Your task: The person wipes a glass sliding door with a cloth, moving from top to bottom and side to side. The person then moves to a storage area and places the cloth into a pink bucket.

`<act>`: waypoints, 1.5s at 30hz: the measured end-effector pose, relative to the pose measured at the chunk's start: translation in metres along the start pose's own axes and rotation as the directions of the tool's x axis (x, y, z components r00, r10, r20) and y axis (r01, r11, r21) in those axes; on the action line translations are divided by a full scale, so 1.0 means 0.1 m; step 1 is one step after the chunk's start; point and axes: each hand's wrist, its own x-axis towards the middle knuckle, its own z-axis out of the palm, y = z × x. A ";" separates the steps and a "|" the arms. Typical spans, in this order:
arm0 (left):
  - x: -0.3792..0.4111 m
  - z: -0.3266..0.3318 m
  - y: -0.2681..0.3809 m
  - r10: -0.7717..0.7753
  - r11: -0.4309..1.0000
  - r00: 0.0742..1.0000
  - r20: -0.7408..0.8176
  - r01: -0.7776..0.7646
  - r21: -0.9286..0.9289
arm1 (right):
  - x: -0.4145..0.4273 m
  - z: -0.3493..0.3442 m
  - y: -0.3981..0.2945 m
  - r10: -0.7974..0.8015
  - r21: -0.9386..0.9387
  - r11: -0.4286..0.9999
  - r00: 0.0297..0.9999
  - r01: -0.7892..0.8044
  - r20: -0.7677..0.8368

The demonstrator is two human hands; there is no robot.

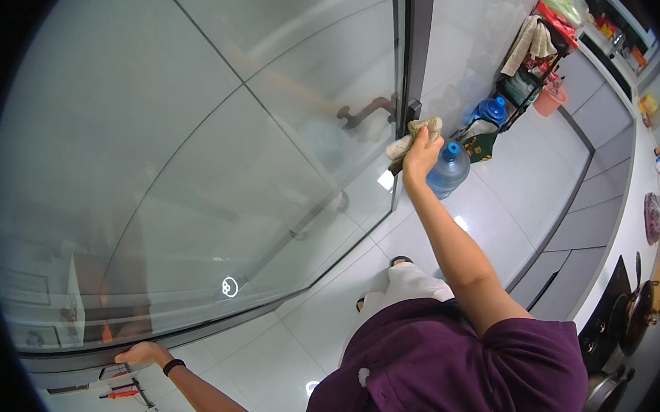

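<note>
A large framed glass door fills the left of the view. My right hand is closed around a folded beige cloth held against the door's dark edge frame. The cloth sits just below a black fitting on that frame. A brown lever handle appears in the glass; whether directly or as a reflection, I cannot tell. My left hand, with a dark band at the wrist, grips the frame along the door's other edge. Its fingertips are partly hidden.
A large blue water bottle stands on the tiled floor close to my right hand. Behind it are a second bottle, a dark green bag and a rack with towels. Grey cabinets and a counter with pans run along the right.
</note>
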 end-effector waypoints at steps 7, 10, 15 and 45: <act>0.39 -0.02 -0.53 -0.013 0.999 0.994 0.107 0.019 -0.051 | -1.45 0.10 0.43 0.134 0.184 0.961 0.929 -0.207 0.344; 0.62 -0.09 -0.66 0.129 0.983 0.969 0.209 -0.098 -0.153 | -2.23 -0.16 0.22 0.228 0.182 0.866 0.692 -0.466 0.684; 0.39 -0.12 -0.56 0.061 0.975 0.995 0.077 -0.076 0.207 | -1.80 -0.49 -1.01 -0.417 0.738 0.661 0.750 -0.138 0.514; 0.60 -0.08 -0.87 -0.069 0.992 0.994 0.085 0.059 0.109 | -0.86 0.40 -2.86 -0.961 0.420 0.224 0.270 0.879 -0.053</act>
